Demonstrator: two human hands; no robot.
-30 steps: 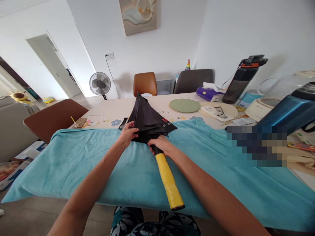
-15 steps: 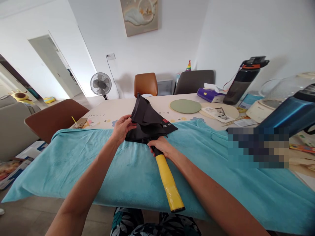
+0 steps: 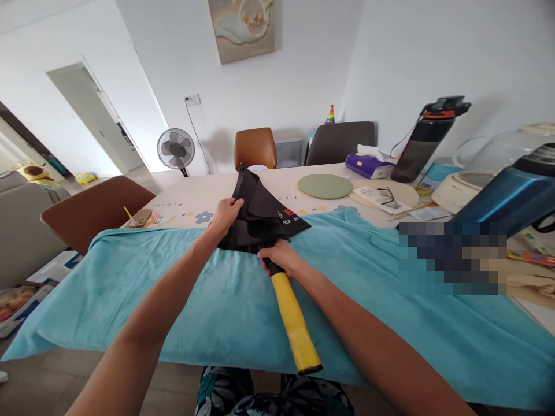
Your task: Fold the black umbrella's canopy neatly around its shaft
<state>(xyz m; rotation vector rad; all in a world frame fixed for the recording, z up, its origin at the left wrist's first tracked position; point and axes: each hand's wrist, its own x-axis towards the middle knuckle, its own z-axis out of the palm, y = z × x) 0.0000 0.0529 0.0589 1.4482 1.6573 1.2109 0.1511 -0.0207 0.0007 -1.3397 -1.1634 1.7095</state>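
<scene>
Worktop point(image 3: 208, 188): extends under and beyond the blue blanket point(image 3: 236, 312), presumably laid for cushioning. Black umbrella point(image 3: 265, 203): lies across the blanket's far edge, yellow handle point(image 3: 296, 320) toward its near edge, likely for easy reach. Left hand point(image 3: 226, 215) pinches canopy fabric point(image 3: 248, 230) near the blanket's far edge, apparently controlling folds; right hand point(image 3: 281, 256) wraps the shaft point(image 3: 274, 268) over the blanket, probably steadying it.

Pale, softly lit room around a light-topped table point(image 3: 195, 188).
On my feed I see white walls point(image 3: 303, 75), a framed picture point(image 3: 243, 32) hung above a tan chair point(image 3: 255, 148), a dark grey chair point(image 3: 342, 144) to its right, and a fan point(image 3: 176, 149) below a wall socket point(image 3: 193, 99). Further left I make out a doorway point(image 3: 93, 112), a brown chair point(image 3: 91, 205), a grey sofa point(image 3: 19, 231) and grey-brown floor point(image 3: 52, 387).
</scene>
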